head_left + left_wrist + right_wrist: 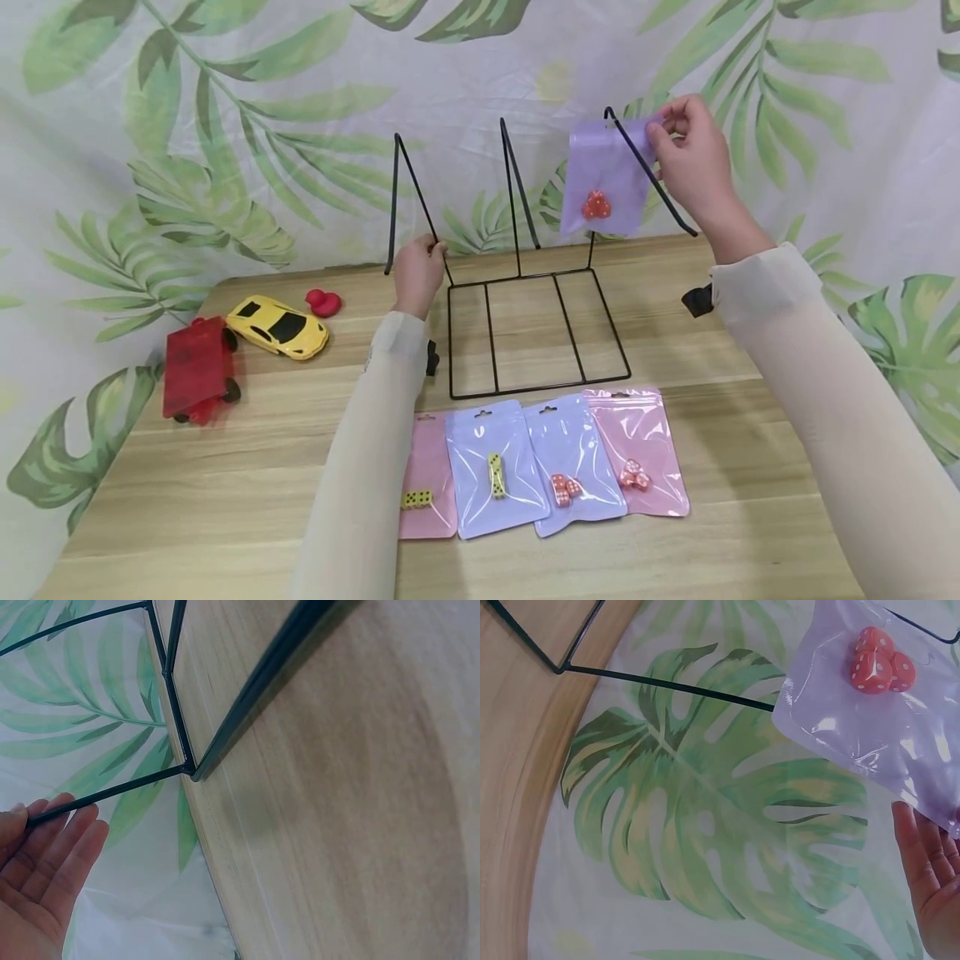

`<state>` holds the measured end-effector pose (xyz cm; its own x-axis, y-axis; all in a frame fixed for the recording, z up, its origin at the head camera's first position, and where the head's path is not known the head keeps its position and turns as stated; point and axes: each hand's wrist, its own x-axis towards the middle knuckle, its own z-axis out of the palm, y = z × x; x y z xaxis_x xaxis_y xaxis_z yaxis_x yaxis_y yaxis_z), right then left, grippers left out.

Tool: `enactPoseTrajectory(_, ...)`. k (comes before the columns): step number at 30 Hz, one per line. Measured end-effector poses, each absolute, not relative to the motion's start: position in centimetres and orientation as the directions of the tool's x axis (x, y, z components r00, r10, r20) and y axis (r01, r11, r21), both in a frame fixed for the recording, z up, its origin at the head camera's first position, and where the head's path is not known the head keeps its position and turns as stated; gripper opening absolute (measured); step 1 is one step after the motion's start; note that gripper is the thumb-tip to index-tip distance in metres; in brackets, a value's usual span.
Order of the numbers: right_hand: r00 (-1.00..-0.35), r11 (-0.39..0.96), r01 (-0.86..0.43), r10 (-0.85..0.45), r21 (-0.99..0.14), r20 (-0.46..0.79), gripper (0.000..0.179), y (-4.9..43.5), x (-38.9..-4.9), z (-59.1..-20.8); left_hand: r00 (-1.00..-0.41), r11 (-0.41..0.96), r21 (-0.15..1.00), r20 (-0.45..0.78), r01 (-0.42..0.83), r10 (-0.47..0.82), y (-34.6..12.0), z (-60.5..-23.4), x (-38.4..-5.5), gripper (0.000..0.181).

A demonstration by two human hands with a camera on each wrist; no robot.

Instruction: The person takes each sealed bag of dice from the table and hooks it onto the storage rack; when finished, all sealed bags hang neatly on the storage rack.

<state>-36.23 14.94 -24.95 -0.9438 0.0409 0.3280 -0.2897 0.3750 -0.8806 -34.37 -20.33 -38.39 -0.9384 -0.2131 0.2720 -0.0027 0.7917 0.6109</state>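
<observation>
Bench, wide and wooden; rack on its far side, left hand pinching the left upright, and best to hold that steady! Purple bag at the right prong, right hand pinching its right top corner; threaded or not, can't tell. Keep its top square, red dice low inside.

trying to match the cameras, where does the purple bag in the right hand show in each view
Head: purple bag, upper right of centre, pinched in the right hand.
Left wrist: not in it.
Right wrist: top right, red dice inside.
Shared landmark: black wire rack, in all three views.
</observation>
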Motion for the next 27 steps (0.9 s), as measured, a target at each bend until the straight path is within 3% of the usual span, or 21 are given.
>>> enactPoseTrajectory(9,-0.950,0.439,-0.241,0.073,-0.865,0.302,0.011,14.5,-37.6,-24.9,-0.941,0.787,0.617,0.262,-0.008,-0.215,-20.3,-38.4,-34.4,0.031)
enactPoseTrajectory(12,-0.961,0.442,-0.222,0.053,-0.869,0.273,0.028,14.9,-37.4,-25.0,-0.935,0.794,0.607,0.279,-0.005,-0.218,-20.2,-38.5,-34.5,0.031)
enactPoseTrajectory(15,-0.978,0.493,-0.182,0.003,-0.851,0.211,0.056,15.6,-36.6,-25.1,-0.930,0.802,0.597,0.294,-0.001,-0.221,-20.1,-38.3,-34.5,0.030)
enactPoseTrajectory(21,-0.975,0.712,-0.190,-0.216,-0.675,0.047,0.095,17.7,-33.3,-26.4,-0.930,0.808,0.589,0.295,-0.003,-0.218,-19.9,-37.8,-34.3,0.029)
enactPoseTrajectory(27,-0.878,0.831,-0.395,-0.467,-0.392,-0.106,0.098,18.1,-27.0,-30.4,-0.931,0.800,0.599,0.288,-0.007,-0.224,-19.7,-37.8,-34.3,0.029)
